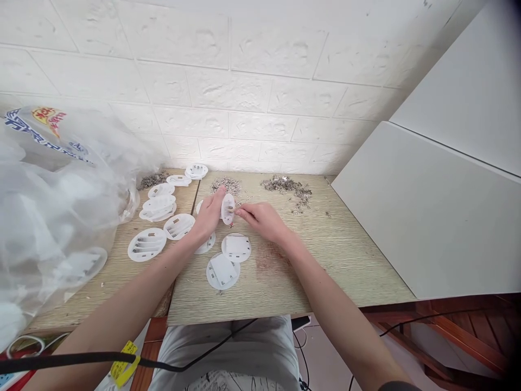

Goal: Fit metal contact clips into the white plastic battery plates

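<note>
My left hand (208, 215) is closed on a white round plastic battery holder (227, 209), tilted up on its edge above the table. From the right, my right hand (260, 218) reaches to its face with fingers pinched together; a small tan thing seems to show at the fingertips, too small to name. Two more round battery holders, a nearer one (223, 271) and another (236, 247) overlapping it, lie flat-box side up below my hands. Behind my hands are a pile of small metal pieces (226, 185) and a darker metal pile (285, 185).
Several white round holders (147, 244) lie on the left table section, with slots facing up. A big translucent plastic bag (61, 217) of white parts fills the left side. White panels (391, 217) stand at right, and a brick-patterned wall (252, 98) closes off the back.
</note>
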`<state>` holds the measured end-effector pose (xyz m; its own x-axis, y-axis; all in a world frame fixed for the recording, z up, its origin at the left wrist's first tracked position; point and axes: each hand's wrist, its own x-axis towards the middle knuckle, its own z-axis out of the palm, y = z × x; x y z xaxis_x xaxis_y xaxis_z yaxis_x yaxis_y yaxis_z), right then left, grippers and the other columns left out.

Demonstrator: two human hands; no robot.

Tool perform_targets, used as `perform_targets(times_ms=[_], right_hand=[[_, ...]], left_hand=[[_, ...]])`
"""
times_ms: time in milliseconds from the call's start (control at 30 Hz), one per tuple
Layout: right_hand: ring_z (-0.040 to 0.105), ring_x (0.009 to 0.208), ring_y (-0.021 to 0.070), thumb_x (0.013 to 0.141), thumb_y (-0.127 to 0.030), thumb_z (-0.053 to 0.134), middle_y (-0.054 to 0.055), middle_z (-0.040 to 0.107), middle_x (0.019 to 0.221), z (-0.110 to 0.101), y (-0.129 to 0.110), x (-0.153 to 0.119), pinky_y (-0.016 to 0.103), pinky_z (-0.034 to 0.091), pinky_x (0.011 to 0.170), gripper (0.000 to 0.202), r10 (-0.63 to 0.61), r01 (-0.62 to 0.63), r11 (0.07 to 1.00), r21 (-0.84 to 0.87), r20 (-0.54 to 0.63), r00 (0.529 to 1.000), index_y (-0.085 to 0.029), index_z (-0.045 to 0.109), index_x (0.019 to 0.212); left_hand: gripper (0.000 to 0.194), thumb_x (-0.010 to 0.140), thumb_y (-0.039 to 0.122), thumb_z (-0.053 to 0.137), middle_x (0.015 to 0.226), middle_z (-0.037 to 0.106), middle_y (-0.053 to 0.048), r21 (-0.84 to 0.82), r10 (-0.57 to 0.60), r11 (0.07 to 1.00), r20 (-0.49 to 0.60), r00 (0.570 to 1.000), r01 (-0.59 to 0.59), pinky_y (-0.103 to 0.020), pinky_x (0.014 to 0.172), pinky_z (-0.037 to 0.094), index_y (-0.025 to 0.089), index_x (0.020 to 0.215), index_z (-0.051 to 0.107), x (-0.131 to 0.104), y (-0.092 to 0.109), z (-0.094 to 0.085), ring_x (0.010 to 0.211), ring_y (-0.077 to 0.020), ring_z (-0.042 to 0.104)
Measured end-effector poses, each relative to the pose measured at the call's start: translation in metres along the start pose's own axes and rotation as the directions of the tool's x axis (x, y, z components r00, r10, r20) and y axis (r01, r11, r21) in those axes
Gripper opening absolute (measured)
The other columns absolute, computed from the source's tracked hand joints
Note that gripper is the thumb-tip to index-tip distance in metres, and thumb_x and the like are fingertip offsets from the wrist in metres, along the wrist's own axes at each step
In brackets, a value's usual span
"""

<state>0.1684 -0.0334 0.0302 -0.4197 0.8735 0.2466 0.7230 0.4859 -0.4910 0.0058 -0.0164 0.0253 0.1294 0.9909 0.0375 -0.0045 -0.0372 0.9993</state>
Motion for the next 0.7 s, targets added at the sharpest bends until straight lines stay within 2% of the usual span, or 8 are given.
perform_targets(times_ms=[100, 200, 300, 400, 567, 700], right_hand=[[0.05, 0.06, 0.0114, 0.098, -0.03, 0.04, 0.0, 0.062, 0.067, -0.0012, 0.0014, -0.0002, 0.023, 0.028, 0.058, 0.032, 0.009, -0.011, 0.999, -0.037, -0.051, 0.999, -0.017, 0.065, 0.083], [0.055, 0.065, 0.0124, 0.096, -0.026, 0.043, 0.001, 0.066, 0.072, -0.0022, 0.0018, -0.0002, 0.023, 0.033, 0.062, 0.027, -0.003, 0.002, 1.0, -0.023, -0.035, 0.999, -0.017, 0.068, 0.09], [0.061, 0.077, 0.014, 0.095, -0.022, 0.044, 0.003, 0.071, 0.088, -0.0006, 0.0017, -0.0006, 0.024, 0.038, 0.069, 0.025, -0.019, 0.019, 1.0, 0.008, -0.002, 1.0, -0.018, 0.067, 0.104], [0.062, 0.09, 0.0158, 0.095, -0.021, 0.045, 0.005, 0.071, 0.103, 0.0024, 0.0029, -0.0009, 0.025, 0.04, 0.076, 0.025, -0.047, 0.047, 0.999, 0.002, -0.016, 0.999, -0.018, 0.067, 0.106], [0.061, 0.085, 0.0153, 0.092, -0.021, 0.049, 0.004, 0.07, 0.096, 0.0038, 0.0044, -0.0007, 0.026, 0.04, 0.073, 0.02, -0.046, 0.042, 0.998, -0.036, -0.098, 0.994, -0.017, 0.068, 0.099], [0.06, 0.08, 0.0134, 0.091, -0.02, 0.051, 0.004, 0.07, 0.095, 0.0039, 0.0037, -0.0003, 0.024, 0.04, 0.07, 0.018, -0.034, 0.032, 0.999, -0.023, -0.105, 0.994, -0.017, 0.068, 0.098]], left_hand=[[0.05, 0.083, 0.063, 0.046, 0.054, 0.054, -0.002, -0.06, -0.034, 0.998, -0.037, 0.999, 0.032, -0.029, 0.047, 0.047, 0.018, 0.07, 0.063, 0.0017, -0.0006, -0.0002, 0.052, -0.0173, 0.053], [0.05, 0.082, 0.063, 0.047, 0.054, 0.054, -0.003, -0.078, -0.053, 0.996, -0.049, 0.997, 0.049, -0.029, 0.048, 0.048, 0.018, 0.071, 0.063, 0.0023, -0.0011, 0.0002, 0.053, -0.0175, 0.055], [0.049, 0.084, 0.06, 0.045, 0.052, 0.053, -0.002, -0.035, -0.029, 0.999, -0.059, 0.998, 0.027, -0.026, 0.043, 0.046, 0.018, 0.066, 0.059, 0.001, -0.0002, 0.0012, 0.048, -0.0153, 0.052], [0.049, 0.086, 0.057, 0.043, 0.049, 0.05, -0.001, 0.012, 0.011, 1.0, -0.063, 0.998, -0.01, -0.024, 0.04, 0.044, 0.018, 0.059, 0.053, -0.0007, 0.0013, 0.002, 0.045, -0.0136, 0.05], [0.046, 0.086, 0.053, 0.044, 0.047, 0.046, 0.0, 0.04, 0.051, 0.998, -0.054, 0.997, -0.049, -0.024, 0.039, 0.044, 0.019, 0.055, 0.043, -0.0005, -0.0009, 0.0021, 0.043, -0.013, 0.047], [0.044, 0.088, 0.048, 0.042, 0.048, 0.045, 0.001, 0.058, 0.061, 0.997, -0.054, 0.997, -0.058, -0.023, 0.039, 0.042, 0.019, 0.055, 0.042, 0.0002, -0.003, 0.002, 0.044, -0.0122, 0.046]])
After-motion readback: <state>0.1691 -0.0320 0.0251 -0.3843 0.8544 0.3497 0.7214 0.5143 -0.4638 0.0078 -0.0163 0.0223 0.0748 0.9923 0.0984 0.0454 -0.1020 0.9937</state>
